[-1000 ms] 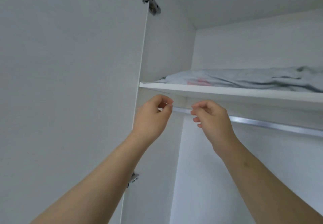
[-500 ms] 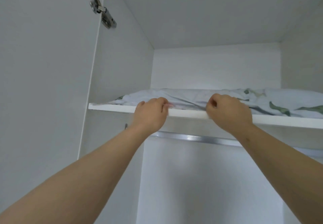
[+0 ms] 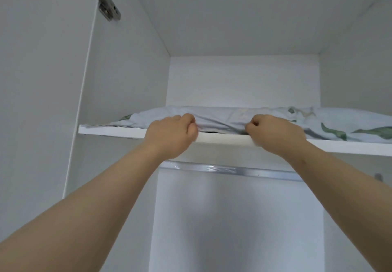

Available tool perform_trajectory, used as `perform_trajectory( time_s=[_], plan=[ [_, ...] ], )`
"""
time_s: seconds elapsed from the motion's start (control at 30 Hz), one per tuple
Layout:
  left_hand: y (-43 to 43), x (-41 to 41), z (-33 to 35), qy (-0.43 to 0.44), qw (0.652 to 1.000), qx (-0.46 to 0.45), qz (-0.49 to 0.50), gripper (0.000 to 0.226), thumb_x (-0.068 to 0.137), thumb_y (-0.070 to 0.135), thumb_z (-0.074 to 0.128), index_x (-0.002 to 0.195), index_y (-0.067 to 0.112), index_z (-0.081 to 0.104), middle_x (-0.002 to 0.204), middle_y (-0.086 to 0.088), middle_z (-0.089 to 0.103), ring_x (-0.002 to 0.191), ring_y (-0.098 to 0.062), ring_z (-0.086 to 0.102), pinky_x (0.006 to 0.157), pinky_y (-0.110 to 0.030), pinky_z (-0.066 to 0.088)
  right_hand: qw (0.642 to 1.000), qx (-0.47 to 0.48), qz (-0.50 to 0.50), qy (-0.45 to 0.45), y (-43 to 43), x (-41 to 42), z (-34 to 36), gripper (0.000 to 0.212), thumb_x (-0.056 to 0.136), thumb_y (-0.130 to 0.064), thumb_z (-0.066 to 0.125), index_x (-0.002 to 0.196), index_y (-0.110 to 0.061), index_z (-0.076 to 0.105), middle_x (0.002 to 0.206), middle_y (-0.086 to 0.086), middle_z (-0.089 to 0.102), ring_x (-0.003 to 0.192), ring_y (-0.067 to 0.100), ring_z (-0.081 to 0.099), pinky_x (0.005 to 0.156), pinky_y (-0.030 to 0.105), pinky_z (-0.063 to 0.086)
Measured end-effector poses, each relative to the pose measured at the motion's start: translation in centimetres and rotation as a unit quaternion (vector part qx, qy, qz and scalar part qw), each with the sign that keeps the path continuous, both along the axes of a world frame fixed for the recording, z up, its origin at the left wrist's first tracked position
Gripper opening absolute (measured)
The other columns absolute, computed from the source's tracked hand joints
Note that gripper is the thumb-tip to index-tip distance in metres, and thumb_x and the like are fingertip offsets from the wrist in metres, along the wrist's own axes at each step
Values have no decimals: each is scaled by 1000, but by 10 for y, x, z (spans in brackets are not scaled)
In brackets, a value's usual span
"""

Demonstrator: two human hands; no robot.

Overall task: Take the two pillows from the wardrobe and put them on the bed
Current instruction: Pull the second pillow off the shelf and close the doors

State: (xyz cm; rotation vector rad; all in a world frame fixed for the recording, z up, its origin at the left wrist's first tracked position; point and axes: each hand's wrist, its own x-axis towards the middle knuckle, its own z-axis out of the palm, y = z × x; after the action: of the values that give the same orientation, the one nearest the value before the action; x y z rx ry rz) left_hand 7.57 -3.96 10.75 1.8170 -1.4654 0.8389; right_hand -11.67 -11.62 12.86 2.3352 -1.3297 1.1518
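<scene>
Task item: I see a flat pale blue-grey fabric pillow [image 3: 233,116] with a green leaf print. It lies on the top white board shelf [image 3: 114,131] of the wardrobe and runs off the right side of the view. I cannot tell whether a second one lies with it.
Left hand: my left hand [image 3: 171,134] is raised to the shelf's front edge with fingers curled tight. It grips the pillow's front edge, where the cloth bunches against the knuckles.
Right hand: my right hand [image 3: 275,135] is at the same edge, well apart from the left. Its fingers are curled and pinch a fold of the pillow fabric, and the heel of the hand covers part of the shelf lip.
Pillow contact: the cloth dips and creases between the two hands, and a dark gap shows under it at the shelf edge.
Below shelf: a silver metal hanging rail [image 3: 222,169] runs across beneath both wrists.
Left side: the white door [image 3: 42,81] stands open, with a bright metal hinge [image 3: 104,2] at top.
</scene>
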Motion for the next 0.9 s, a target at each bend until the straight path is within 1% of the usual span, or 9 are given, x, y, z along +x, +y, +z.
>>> perform_trajectory(
  time_s=[0.2, 0.3, 0.4, 0.53, 0.63, 0.7, 0.77, 0.83, 0.9],
  plan=[
    [1, -1, 2, -2, 999, 17, 38, 32, 96, 32, 27, 101, 15, 54, 95, -3, 43, 94, -25, 36, 80, -34, 26, 996, -67, -29, 57, 4, -3, -9, 31, 94, -24, 25, 66, -19, 36, 88, 10, 52, 80, 28, 47, 62, 30, 30],
    [5, -3, 6, -6, 1000, 3, 24, 30, 99, 30, 27, 102, 14, 52, 95, -3, 44, 101, -29, 43, 80, -35, 29, 974, -154, -65, 150, 4, -7, -14, 21, 94, -15, 27, 95, -12, 48, 99, 14, 58, 88, 33, 54, 56, 29, 29],
    [7, 0, 11, -7, 999, 37, -13, 23, 100, 29, 27, 90, 19, 46, 91, -3, 45, 99, -30, 46, 76, -34, 30, 956, -201, -94, 191, 3, -7, -18, 32, 93, -11, 28, 120, -8, 44, 97, 15, 58, 98, 34, 59, 62, 32, 34],
    [15, 8, 7, 17, 998, 34, -50, 21, 97, 35, 35, 87, 22, 48, 90, 5, 45, 95, -20, 39, 81, -33, 26, 953, -220, -87, 191, 1, -7, -22, 31, 95, -12, 29, 122, -9, 44, 108, 13, 62, 101, 34, 59, 65, 32, 35],
    [27, 11, 3, 37, 994, 69, -74, 17, 97, 36, 36, 90, 26, 47, 79, 14, 50, 80, -10, 49, 81, -34, 30, 956, -227, -80, 170, -1, -7, -24, 31, 95, -14, 28, 119, -8, 47, 104, 13, 63, 98, 34, 60, 65, 32, 35],
    [31, 13, 4, 21, 992, 96, -74, 10, 97, 35, 39, 100, 32, 48, 94, 11, 55, 90, -12, 52, 90, -36, 36, 957, -227, -79, 160, -3, -6, -24, 33, 94, -14, 27, 118, -8, 48, 104, 14, 63, 98, 35, 59, 65, 32, 34],
    [33, 15, 4, 31, 992, 88, -90, 21, 94, 33, 46, 114, 30, 52, 106, 3, 52, 102, -16, 50, 94, -33, 37, 959, -230, -75, 146, -3, -5, -25, 41, 91, -14, 18, 116, -8, 50, 104, 14, 63, 98, 35, 59, 66, 32, 33],
    [33, 15, 4, 32, 993, 64, -97, 24, 93, 29, 52, 116, 23, 58, 98, 3, 48, 95, -13, 47, 82, -21, 33, 959, -241, -71, 133, -3, -6, -26, 59, 81, -18, 2, 112, -8, 52, 102, 13, 64, 96, 34, 60, 65, 32, 33],
    [32, 15, 4, 39, 993, 27, -104, 14, 91, 24, 56, 102, 20, 65, 88, 6, 47, 87, -11, 47, 68, -16, 32, 961, -248, -72, 102, -5, -5, -28, 63, 81, -22, -2, 108, -8, 53, 99, 13, 66, 94, 35, 60, 65, 33, 33]
  ],
)
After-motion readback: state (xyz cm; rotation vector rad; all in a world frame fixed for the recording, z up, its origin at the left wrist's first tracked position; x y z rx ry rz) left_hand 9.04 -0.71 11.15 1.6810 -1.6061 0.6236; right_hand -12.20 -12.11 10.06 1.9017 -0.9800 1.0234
